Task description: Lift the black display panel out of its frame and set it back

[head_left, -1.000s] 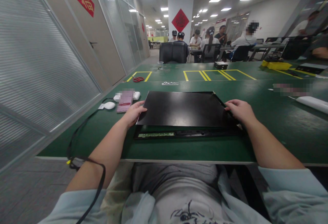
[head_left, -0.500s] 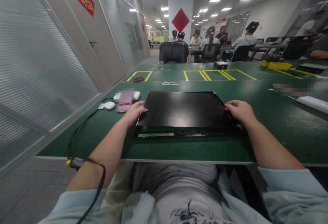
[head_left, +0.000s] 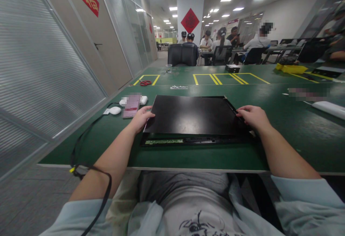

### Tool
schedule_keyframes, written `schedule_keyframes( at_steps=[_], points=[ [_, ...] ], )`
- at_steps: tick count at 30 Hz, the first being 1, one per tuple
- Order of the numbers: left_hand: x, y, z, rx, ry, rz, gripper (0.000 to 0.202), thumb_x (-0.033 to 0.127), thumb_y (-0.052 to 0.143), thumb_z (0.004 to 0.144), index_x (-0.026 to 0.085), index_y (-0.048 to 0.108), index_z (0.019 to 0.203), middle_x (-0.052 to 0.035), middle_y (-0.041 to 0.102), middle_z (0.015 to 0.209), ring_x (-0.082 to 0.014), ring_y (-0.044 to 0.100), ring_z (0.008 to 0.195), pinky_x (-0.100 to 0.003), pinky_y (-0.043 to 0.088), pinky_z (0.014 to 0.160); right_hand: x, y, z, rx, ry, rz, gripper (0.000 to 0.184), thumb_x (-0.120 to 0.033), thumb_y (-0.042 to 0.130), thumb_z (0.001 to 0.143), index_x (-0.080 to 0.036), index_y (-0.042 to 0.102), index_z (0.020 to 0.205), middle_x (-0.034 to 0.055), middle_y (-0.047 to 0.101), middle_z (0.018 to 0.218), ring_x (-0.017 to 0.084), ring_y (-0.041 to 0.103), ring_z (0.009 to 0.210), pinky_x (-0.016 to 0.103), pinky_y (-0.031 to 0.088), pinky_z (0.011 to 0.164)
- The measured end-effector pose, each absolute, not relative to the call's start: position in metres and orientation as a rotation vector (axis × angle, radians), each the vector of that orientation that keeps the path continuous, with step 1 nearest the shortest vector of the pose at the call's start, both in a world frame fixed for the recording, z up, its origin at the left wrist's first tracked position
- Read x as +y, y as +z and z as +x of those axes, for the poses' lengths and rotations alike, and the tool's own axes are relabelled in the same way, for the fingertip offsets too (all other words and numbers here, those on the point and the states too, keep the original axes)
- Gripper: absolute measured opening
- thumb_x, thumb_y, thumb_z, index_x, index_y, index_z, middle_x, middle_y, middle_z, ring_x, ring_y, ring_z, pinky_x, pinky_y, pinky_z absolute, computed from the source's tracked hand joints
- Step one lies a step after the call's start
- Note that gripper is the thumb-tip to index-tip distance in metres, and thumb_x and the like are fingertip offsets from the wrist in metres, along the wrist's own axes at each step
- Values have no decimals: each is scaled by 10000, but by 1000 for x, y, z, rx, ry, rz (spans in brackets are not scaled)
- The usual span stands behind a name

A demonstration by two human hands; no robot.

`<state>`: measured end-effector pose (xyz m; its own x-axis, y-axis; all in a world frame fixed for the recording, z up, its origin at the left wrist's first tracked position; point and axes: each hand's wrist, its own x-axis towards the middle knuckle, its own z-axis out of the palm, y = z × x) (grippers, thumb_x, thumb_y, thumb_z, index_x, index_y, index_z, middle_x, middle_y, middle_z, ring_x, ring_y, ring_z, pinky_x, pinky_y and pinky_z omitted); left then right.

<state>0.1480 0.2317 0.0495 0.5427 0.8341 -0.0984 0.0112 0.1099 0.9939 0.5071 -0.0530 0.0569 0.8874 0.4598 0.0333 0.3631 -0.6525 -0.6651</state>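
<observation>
A flat black screen panel (head_left: 188, 115) lies at a slant over a shallow black frame (head_left: 221, 140), its near edge apart from the frame's near side. Along that near side a green circuit board strip (head_left: 164, 142) shows. My left hand (head_left: 142, 117) is closed on the panel's left edge, thumb on top. At the right side my right hand (head_left: 252, 117) pinches the frame's edge, close beside the panel; its fingertips are partly hidden. Most of the frame's inside is covered by the panel.
Left of the panel lie a phone (head_left: 131, 105) and a white device (head_left: 114, 110) with a black cable. Red scissors (head_left: 145, 83) and small white pieces (head_left: 179, 87) lie farther back. A white roll-like object (head_left: 330, 109) is at right. People sit at tables beyond.
The panel's far left corner sits very slightly higher in view. Both hands keep their places at the edges.
</observation>
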Motion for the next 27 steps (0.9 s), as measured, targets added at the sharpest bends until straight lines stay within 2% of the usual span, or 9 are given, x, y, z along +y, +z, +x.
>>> schedule_keyframes(
  at_steps=[5,9,14,17,20,23,27],
  points=[
    [234,47,148,806,698,1341,522,157,765,676,164,581,1165,-31,743,792,-205,722,722,-363,586,752,-54,55,509,-583,198,-2316,286,-297,628,771,-186,775,990,79,781,914,140,586,506,265,478,476],
    [236,44,148,791,721,1345,527,176,800,667,165,597,1153,-37,752,817,-206,728,746,-392,587,812,-54,53,513,-590,205,-2316,283,-291,632,765,-186,775,987,80,782,917,145,598,522,260,481,468],
    [239,39,149,727,818,1374,526,248,871,576,159,675,1057,-101,763,1072,-264,705,1055,-426,516,1012,-54,48,518,-592,201,-2272,288,-276,642,747,-177,776,982,94,782,910,144,600,530,247,472,457],
    [242,36,149,735,870,1424,575,316,895,527,163,705,1047,-132,715,1236,-318,626,1223,-466,448,1097,-54,46,520,-618,194,-2265,294,-274,645,734,-182,776,981,88,782,908,146,607,543,242,474,456],
    [246,33,148,781,921,1528,563,375,890,516,169,730,1015,-154,609,1411,-360,528,1342,-496,381,1149,-55,46,519,-619,198,-2262,293,-265,641,730,-183,777,977,87,781,902,148,612,553,241,477,463],
    [248,31,147,817,929,1641,502,402,867,550,184,748,986,-150,536,1491,-375,459,1401,-501,330,1180,-54,47,518,-619,202,-2268,279,-263,635,739,-189,777,968,84,779,899,152,620,566,248,482,475],
    [249,29,145,839,882,1720,477,403,849,566,187,749,979,-145,478,1536,-378,462,1397,-494,327,1182,-54,48,518,-638,191,-2283,277,-273,640,742,-189,773,970,83,779,893,150,616,557,252,483,482]
  ],
)
